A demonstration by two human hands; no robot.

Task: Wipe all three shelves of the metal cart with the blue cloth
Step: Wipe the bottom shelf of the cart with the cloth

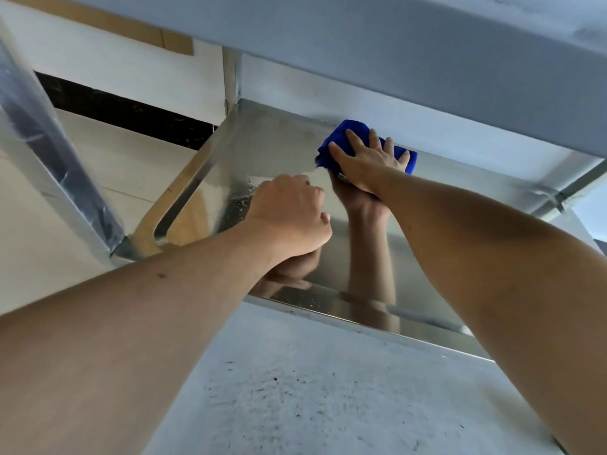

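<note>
A shiny metal shelf [272, 152] of the cart fills the middle of the head view, with another shelf [410, 37] right above it. My right hand [368, 159] lies flat, fingers spread, pressing the folded blue cloth [336, 136] onto the shelf near its back edge. My left hand [292, 215] rests as a loose fist on the shelf, nearer to me and left of the cloth; nothing shows inside it. Both forearms reach in under the upper shelf and are mirrored in the metal.
A cart post [231, 80] stands at the back left corner and a plastic-wrapped post [49, 152] at the near left. The shelf's front lip [377, 330] and a dusty grey surface [312, 389] lie below. Pale floor [115, 165] shows at left.
</note>
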